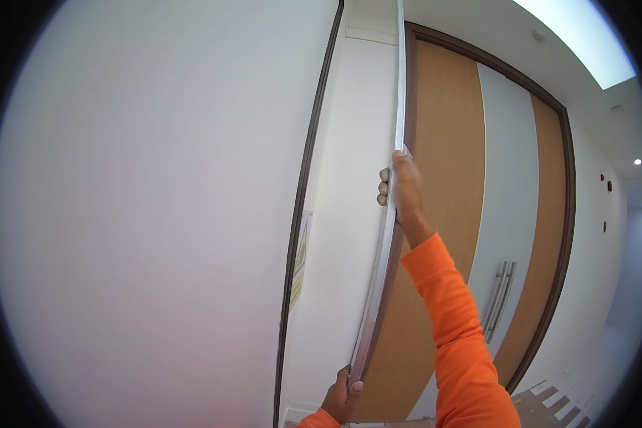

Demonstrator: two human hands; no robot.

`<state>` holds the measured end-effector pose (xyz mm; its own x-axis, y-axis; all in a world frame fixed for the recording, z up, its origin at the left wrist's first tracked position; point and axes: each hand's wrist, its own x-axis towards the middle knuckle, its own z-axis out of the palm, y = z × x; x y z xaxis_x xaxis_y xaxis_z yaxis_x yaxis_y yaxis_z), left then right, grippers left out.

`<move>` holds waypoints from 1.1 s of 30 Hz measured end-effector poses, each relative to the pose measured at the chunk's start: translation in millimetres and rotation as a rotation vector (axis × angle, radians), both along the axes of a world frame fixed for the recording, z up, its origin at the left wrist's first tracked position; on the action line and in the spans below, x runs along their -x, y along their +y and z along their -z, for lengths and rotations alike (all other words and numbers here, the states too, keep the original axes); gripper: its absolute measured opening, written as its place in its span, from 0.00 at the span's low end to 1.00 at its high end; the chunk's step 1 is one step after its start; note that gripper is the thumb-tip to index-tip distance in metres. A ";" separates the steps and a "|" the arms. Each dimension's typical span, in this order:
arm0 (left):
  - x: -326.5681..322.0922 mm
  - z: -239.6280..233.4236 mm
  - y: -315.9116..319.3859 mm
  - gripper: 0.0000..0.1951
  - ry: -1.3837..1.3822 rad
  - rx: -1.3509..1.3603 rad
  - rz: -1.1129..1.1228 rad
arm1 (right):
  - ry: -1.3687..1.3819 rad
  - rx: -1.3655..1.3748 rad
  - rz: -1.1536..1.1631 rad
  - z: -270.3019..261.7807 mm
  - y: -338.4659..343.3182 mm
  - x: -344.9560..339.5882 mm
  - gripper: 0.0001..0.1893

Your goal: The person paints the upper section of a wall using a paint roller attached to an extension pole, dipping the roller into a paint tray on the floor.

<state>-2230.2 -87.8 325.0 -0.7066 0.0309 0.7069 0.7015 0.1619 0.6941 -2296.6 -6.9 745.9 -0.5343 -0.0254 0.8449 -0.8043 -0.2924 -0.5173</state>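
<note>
A long, narrow metal bar (377,278) stands nearly upright in front of me, slightly tilted, and runs past the top of the view. My right hand (405,184) grips it at mid-height, the thumb along one side and the fingertips showing on the other. Lower down, my left hand (343,395) holds the bar close to its visible lower end. Both sleeves are orange. Left of the bar runs a dark vertical strip (302,198) along the edge of a large white panel or wall (150,214).
Behind the bar are wood-and-grey double doors (449,160) with metal pull handles (500,302) and a dark brown frame (571,176). A notice (301,257) is on the white wall beside the dark strip. Striped pieces (559,404) lie on the floor at the lower right.
</note>
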 end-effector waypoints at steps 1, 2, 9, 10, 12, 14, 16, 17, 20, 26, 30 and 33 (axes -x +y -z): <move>3.0 1.1 0.9 0.37 -0.007 -0.008 -0.003 | 0.004 0.000 0.017 1.0 -0.7 0.4 0.12; 5.0 1.9 1.6 0.37 -0.014 -0.016 -0.008 | 0.000 0.005 0.023 1.7 -2.4 0.9 0.13; 23.1 1.9 6.9 0.36 -0.053 -0.075 0.079 | -0.028 -0.018 0.071 0.9 1.1 24.4 0.26; 27.2 2.5 8.0 0.36 -0.032 -0.105 0.096 | -0.029 -0.021 0.079 0.2 1.5 28.6 0.28; 32.3 3.2 9.7 0.35 -0.009 -0.135 0.106 | -0.038 -0.024 0.105 -1.0 1.9 39.2 0.26; 36.6 3.1 9.3 0.33 -0.012 -0.139 0.089 | -0.048 -0.019 0.104 0.2 -0.5 47.2 0.26; 37.8 0.3 5.1 0.34 -0.101 -0.087 0.074 | -0.048 0.000 0.079 -2.1 -2.0 51.7 0.28; 38.0 -2.5 3.5 0.34 -0.145 -0.060 0.066 | -0.047 -0.007 0.076 -4.5 -1.2 54.4 0.28; 39.6 -10.8 5.2 0.27 -0.032 -0.142 0.137 | -0.048 -0.018 0.073 -10.5 -0.6 65.2 0.28; 36.2 -29.5 0.3 0.28 -0.132 -0.080 0.123 | -0.053 -0.033 0.093 -23.0 3.8 91.8 0.21; 36.6 -41.7 0.2 0.30 -0.162 -0.105 0.168 | -0.078 -0.019 0.094 -31.6 3.0 105.1 0.20; 40.0 -48.9 0.4 0.31 -0.175 -0.119 0.186 | -0.068 -0.027 0.117 -38.6 1.8 110.9 0.19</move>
